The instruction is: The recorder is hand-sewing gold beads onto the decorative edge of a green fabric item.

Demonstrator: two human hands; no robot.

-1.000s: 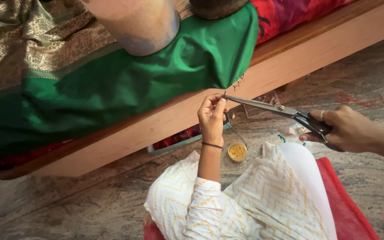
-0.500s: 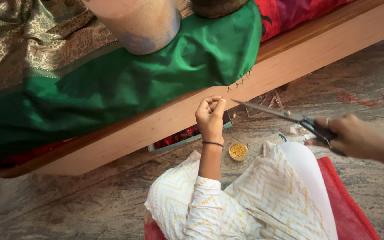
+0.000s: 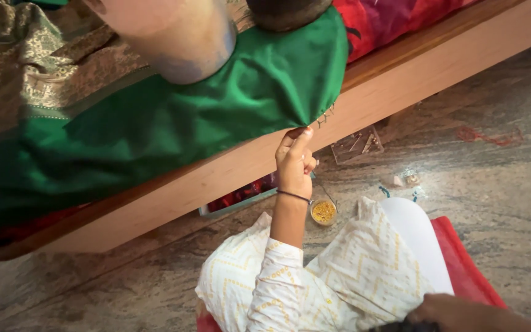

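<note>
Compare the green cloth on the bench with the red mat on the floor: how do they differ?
The green cloth drapes over the wooden bench, weighted by a metal vessel, its corner pinched by the left hand. The red mat lies flat on the floor, mostly covered by the person's legs. The cloth looks larger. Both are plain-coloured.

Bare stone floor [image 3: 499, 184] lies open to the right. Near the knee, a small bowl [image 3: 324, 212], a clear box [image 3: 356, 145] and scattered bits crowd it. The wooden bed rail [image 3: 173, 190] blocks upward; the gap beneath looks narrow and seems cluttered.
</note>
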